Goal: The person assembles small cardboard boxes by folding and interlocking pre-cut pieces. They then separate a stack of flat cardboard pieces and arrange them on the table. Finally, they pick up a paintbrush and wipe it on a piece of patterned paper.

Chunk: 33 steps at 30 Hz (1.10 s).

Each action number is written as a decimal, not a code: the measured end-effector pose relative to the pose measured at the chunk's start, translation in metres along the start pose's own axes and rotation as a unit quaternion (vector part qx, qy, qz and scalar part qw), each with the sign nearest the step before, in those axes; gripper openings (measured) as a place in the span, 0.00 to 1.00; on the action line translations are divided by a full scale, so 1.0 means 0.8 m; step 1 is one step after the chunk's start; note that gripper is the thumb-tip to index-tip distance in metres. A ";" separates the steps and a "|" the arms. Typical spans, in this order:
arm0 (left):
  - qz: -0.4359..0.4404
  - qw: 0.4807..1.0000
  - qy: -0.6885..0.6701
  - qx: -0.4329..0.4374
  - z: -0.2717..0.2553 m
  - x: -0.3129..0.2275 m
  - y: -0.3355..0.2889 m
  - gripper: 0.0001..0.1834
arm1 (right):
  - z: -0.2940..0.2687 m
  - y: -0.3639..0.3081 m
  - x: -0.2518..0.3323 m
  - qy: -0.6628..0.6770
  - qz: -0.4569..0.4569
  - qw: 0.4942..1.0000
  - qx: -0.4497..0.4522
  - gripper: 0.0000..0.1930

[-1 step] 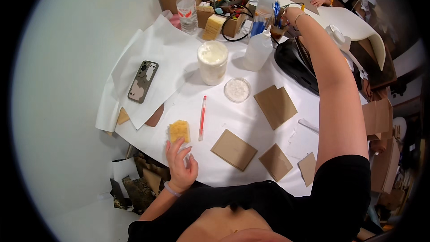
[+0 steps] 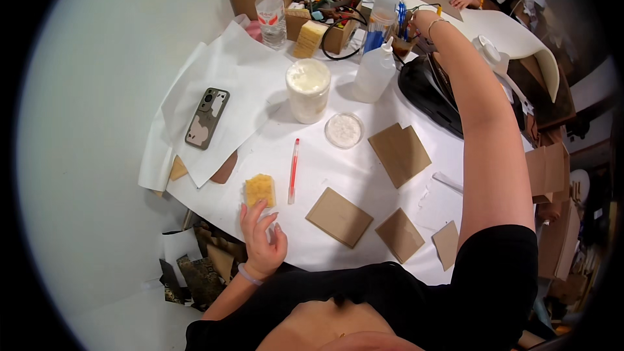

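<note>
My left hand (image 2: 261,244) is open at the table's near left edge, fingers loosely bent and apart. Its fingertips reach the lower edge of a yellow sponge (image 2: 260,190), which lies flat. Stretched far out, my right hand (image 2: 422,23) is at a cup (image 2: 403,47) of blue-handled tools (image 2: 401,13); its fingers are mostly hidden among them. Just left of that cup stand a clear bottle with a blue band (image 2: 377,31) and a white squeeze bottle (image 2: 375,77). A red pen (image 2: 295,172) lies right of the sponge. Several tan leather pieces (image 2: 339,217) are spread in front of me.
A tub of white paste (image 2: 308,101) stands mid-table beside its round lid (image 2: 344,130). A phone (image 2: 207,119) rests on white sheets (image 2: 244,65) at left. Behind are a water bottle (image 2: 271,16) and a tool box (image 2: 338,32). Another person's hand (image 2: 463,1) shows at the far right.
</note>
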<state>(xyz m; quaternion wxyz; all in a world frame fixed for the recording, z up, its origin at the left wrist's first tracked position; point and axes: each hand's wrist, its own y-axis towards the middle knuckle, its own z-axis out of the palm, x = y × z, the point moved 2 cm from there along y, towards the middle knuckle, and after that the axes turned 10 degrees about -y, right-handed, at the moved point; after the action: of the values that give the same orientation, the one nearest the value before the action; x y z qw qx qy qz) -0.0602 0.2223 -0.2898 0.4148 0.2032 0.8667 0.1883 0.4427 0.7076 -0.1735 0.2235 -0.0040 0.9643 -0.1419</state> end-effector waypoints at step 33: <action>0.003 1.000 0.002 -0.011 0.000 -0.001 0.000 0.24 | -0.017 -0.052 0.021 0.074 0.004 0.987 -0.143 0.15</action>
<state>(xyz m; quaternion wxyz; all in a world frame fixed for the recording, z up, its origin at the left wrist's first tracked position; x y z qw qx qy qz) -0.0595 0.2220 -0.2895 0.4146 0.2007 0.8649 0.1994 0.4194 0.6704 -0.1574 0.1493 -0.0220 0.9886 -0.0017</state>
